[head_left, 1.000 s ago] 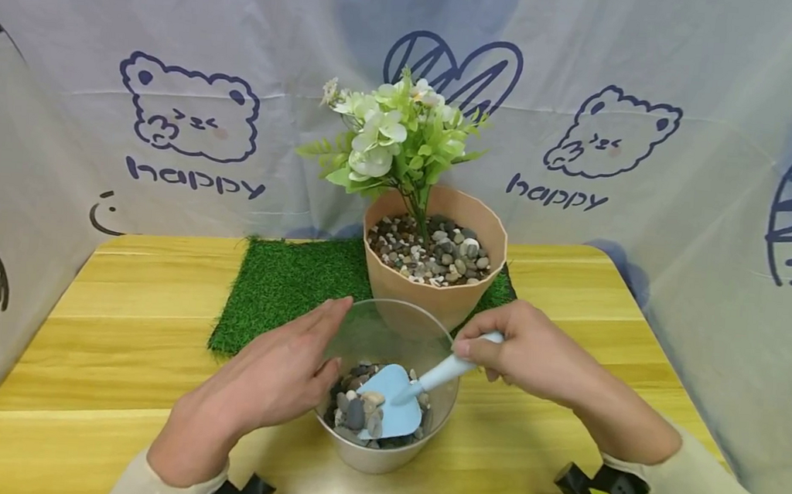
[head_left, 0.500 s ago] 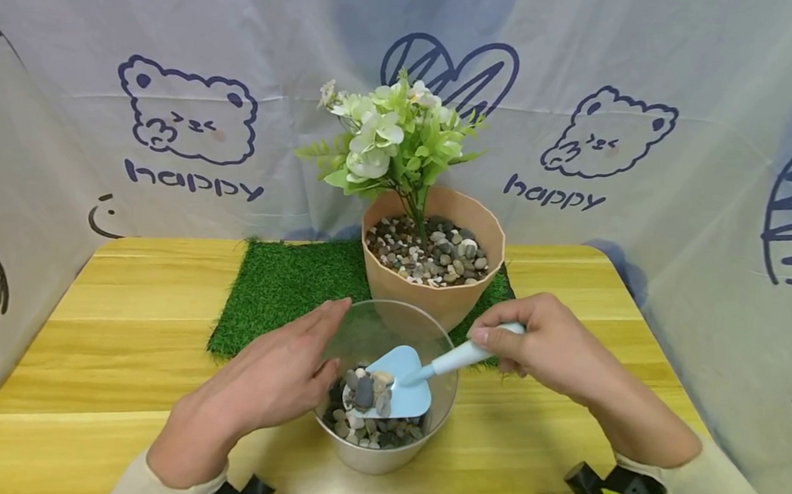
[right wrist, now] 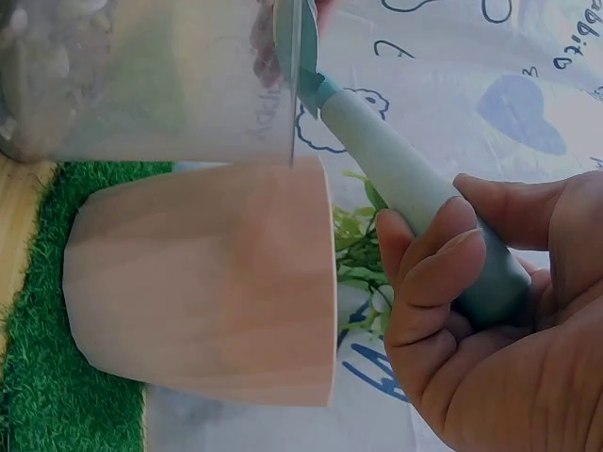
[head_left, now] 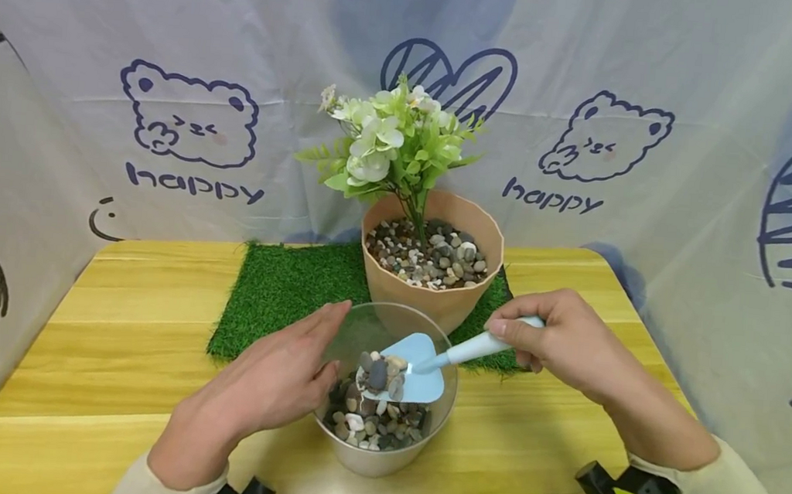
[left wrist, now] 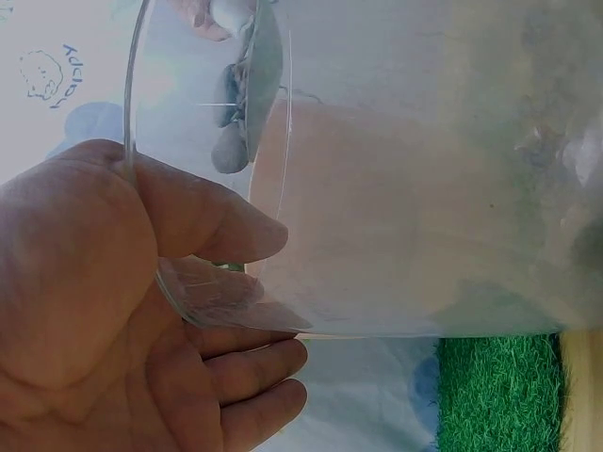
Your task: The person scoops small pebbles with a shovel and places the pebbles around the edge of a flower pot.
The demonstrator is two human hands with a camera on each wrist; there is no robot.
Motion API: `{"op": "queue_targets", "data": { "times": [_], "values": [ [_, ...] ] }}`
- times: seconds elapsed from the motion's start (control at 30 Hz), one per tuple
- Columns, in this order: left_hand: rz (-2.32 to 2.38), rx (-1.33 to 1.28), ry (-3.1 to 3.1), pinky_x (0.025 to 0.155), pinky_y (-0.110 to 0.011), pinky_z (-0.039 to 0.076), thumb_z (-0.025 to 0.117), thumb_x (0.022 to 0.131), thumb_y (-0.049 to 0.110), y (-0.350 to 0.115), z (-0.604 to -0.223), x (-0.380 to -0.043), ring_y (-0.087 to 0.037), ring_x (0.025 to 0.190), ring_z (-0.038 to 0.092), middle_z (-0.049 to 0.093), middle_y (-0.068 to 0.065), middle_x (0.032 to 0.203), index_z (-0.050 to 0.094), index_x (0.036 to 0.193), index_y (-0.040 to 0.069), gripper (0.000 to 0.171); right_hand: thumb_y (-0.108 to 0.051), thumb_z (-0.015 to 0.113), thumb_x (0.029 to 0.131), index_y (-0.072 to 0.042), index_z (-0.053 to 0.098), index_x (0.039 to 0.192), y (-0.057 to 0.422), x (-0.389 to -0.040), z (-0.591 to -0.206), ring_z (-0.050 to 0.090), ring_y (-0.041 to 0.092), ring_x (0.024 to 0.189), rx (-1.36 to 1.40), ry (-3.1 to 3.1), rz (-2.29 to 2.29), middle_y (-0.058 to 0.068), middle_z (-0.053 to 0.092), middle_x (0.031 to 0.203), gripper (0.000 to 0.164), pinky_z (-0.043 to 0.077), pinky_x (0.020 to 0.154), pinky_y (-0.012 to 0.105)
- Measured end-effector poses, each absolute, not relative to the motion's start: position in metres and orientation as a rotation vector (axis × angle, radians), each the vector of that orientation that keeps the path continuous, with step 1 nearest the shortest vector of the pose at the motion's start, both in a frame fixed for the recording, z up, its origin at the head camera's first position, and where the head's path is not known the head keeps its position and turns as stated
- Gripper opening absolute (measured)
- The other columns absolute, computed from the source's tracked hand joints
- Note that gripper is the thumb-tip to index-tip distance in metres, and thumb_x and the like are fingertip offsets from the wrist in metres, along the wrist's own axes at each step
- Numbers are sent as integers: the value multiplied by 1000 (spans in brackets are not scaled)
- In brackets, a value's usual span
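My right hand (head_left: 570, 346) grips the pale handle of a light blue trowel (head_left: 477, 348), fingers curled round it in the right wrist view. Several pebbles (head_left: 379, 374) lie heaped on the blade, which hangs around rim height of a clear tub (head_left: 372, 462). More pebbles (head_left: 371, 427) fill the tub's bottom. At the tub's left side, my left hand (head_left: 274, 377) holds the wall between thumb and fingers; in the left wrist view the thumb (left wrist: 221, 226) lies against the clear tub (left wrist: 377, 217).
Behind the tub stands a peach flowerpot (head_left: 427, 300) with white flowers (head_left: 376, 148) and stones (head_left: 454, 255). It sits on a green turf mat (head_left: 288, 293) on the wooden table (head_left: 131, 327). A printed curtain (head_left: 302, 22) surrounds the table's back and sides.
My right hand has raised the trowel from among the pebbles and shifted it up and to the right, with pebbles on its blade. My left hand stays at the tub.
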State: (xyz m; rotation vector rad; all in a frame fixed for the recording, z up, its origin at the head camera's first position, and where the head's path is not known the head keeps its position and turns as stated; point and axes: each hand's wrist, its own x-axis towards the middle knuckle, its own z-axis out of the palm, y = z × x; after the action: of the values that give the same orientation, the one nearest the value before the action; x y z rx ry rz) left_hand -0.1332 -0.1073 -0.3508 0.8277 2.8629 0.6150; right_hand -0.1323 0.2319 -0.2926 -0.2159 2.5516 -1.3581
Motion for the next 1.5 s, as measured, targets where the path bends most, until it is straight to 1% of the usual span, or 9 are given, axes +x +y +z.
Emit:
{"op": "queue_targets", "data": {
  "times": [0.3, 0.53, 0.67, 0.83, 1.0, 1.13, 1.4, 1.43, 1.5],
  "values": [
    [622, 826, 2861, 127, -54, 34, 57, 105, 25, -108, -352, -133, -38, 154, 38, 29, -20, 171, 21, 168, 6, 75, -16, 69, 102, 4, 78, 112, 239, -132, -287, 55, 18, 56, -209, 2575, -1402, 7, 62, 64, 25, 48, 50, 28],
    [625, 825, 2857, 127, -54, 34, 58, 104, 25, -107, -352, -134, -37, 155, 37, 29, -19, 171, 21, 168, 6, 76, -16, 69, 102, 2, 79, 111, 236, -132, -288, 53, 16, 57, -210, 2594, -1367, 4, 60, 65, 22, 46, 49, 26],
    [626, 826, 2856, 127, -54, 34, 58, 105, 25, -107, -352, -134, -37, 155, 37, 29, -19, 171, 22, 168, 6, 76, -16, 69, 102, 2, 79, 112, 235, -132, -289, 56, 18, 59, -207, 2591, -1366, 4, 61, 65, 23, 50, 52, 27],
    [626, 825, 2854, 127, -54, 34, 58, 105, 25, -107, -351, -134, -37, 155, 37, 29, -19, 171, 22, 168, 6, 76, -16, 70, 102, 6, 78, 109, 241, -133, -287, 58, 18, 57, -199, 2567, -1452, 5, 62, 64, 24, 53, 51, 29],
    [626, 817, 2854, 127, -54, 33, 58, 105, 25, -107, -351, -134, -37, 155, 37, 29, -20, 171, 21, 168, 5, 76, -13, 68, 102, 10, 76, 108, 253, -141, -283, 57, 15, 57, -171, 2493, -1588, 3, 65, 73, 25, 53, 50, 28],
    [629, 816, 2853, 127, -54, 34, 58, 104, 24, -107, -351, -134, -38, 155, 37, 29, -20, 171, 21, 168, 6, 76, -10, 65, 104, 1, 80, 99, 266, -151, -277, 56, 13, 57, -141, 2395, -1740, 4, 68, 76, 19, 52, 49, 24],
    [624, 825, 2861, 127, -54, 34, 58, 104, 24, -108, -350, -133, -38, 154, 37, 29, -20, 171, 21, 168, 6, 76, -14, 64, 105, -18, 83, 89, 298, -173, -259, 56, 10, 58, -29, 2443, -1829, 1, 74, 77, 25, 51, 51, 21],
    [623, 824, 2861, 126, -54, 35, 58, 104, 24, -108, -350, -133, -38, 154, 37, 29, -20, 171, 22, 168, 6, 76, -16, 63, 106, -19, 82, 90, 300, -176, -257, 56, 10, 59, -8, 2492, -1798, -1, 74, 78, 25, 52, 52, 22],
    [624, 823, 2860, 126, -54, 35, 58, 104, 23, -108, -350, -133, -37, 155, 37, 29, -20, 171, 22, 168, 6, 76, -18, 62, 107, -14, 81, 97, 303, -181, -255, 57, 10, 60, 36, 2600, -1721, -4, 73, 77, 22, 54, 54, 22]
  ]
}}
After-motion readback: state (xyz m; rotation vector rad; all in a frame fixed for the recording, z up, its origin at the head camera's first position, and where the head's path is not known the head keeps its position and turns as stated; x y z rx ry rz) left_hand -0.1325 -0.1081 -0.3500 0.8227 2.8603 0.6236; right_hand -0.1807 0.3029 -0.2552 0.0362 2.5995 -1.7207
